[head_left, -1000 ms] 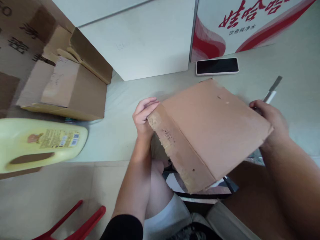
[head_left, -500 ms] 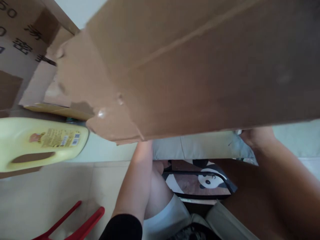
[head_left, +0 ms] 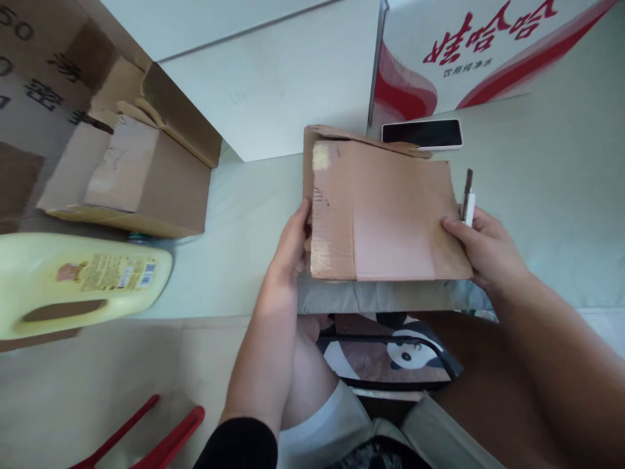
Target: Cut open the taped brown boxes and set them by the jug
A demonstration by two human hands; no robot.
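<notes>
A brown cardboard box, looking flattened or shallow, is held up in front of me over the pale green surface, with a loose flap along its far edge. My left hand grips its left end, the fingertips partly hidden behind the cardboard. On the right edge, my right hand pinches the box with the thumb on top. A slim white tool with a dark blade, seemingly a box cutter, sticks up from the same right hand.
A phone lies behind the box, before a red and white carton. White furniture stands at the back. On the left are an open cardboard box and a yellow jug. Red handles show low left.
The cardboard box, which filled the upper view close to the camera, has been lowered and turned between my hands. The phone, carton and white furniture behind it now show.
</notes>
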